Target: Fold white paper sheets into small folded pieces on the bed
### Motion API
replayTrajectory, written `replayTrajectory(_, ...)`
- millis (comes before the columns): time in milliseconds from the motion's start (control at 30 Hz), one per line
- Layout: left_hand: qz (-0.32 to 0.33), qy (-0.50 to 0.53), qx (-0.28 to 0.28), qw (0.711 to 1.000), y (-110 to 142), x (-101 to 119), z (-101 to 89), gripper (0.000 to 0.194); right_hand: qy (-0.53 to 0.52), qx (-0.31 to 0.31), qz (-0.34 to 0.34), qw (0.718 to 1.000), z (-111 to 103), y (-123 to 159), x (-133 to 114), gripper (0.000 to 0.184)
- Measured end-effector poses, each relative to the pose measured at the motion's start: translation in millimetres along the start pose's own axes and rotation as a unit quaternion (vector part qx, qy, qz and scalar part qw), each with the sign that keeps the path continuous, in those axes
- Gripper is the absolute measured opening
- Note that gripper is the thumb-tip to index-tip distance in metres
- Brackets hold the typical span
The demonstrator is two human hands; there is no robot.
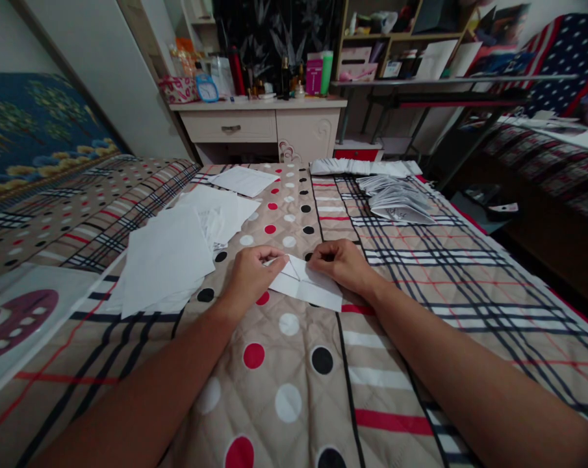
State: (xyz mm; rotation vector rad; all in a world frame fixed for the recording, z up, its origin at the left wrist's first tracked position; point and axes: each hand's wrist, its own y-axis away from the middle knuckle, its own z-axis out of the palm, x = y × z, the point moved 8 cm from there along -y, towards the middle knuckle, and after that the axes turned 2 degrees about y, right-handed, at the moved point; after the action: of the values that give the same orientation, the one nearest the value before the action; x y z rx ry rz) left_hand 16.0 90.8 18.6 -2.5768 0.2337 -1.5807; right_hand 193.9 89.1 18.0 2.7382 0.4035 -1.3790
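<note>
A folded sheet of white paper (318,287) lies on the bedspread between my hands, with creases and a folded flap along its upper edge. My left hand (255,270) pinches its upper left part between thumb and fingers. At the upper right edge, my right hand (340,263) has its fingers curled and closed on the paper. To the left rests a loose pile of white paper sheets (169,257), with more sheets behind it. Toward the back right lies a stack of folded papers (396,198).
Behind that stack is a long row of folded white paper (364,167). A white bag with a purple print (21,318) lies at the far left. Beyond the patterned bedspread (288,364) stand a white dresser (230,127) and shelves. The bed's edge runs along the right.
</note>
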Motion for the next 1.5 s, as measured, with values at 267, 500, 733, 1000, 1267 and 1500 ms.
replayTrajectory(267,0.028,-0.084,-0.025,0.996,-1,0,5.1,0.021,0.136,0.018,0.016,0.990,1,3,-13,0.015)
replayTrajectory(500,0.046,-0.078,-0.017,0.996,2,7,6.7,0.018,0.177,0.013,0.022,0.984,3,2,-18,0.012)
replayTrajectory(733,0.109,-0.064,-0.020,0.992,9,21,6.4,0.009,0.176,0.000,0.034,0.984,3,1,-18,0.009)
replayTrajectory(1000,0.238,-0.157,-0.065,0.956,25,42,7.3,0.011,0.130,-0.014,0.038,0.991,5,-1,-13,0.006)
replayTrajectory(1267,0.318,-0.318,-0.111,0.886,37,56,16.9,0.025,0.133,-0.012,0.037,0.990,5,0,-12,0.007)
replayTrajectory(1500,0.358,-0.386,-0.127,0.841,44,63,25.9,0.023,0.122,-0.015,0.035,0.992,8,-1,-10,0.006)
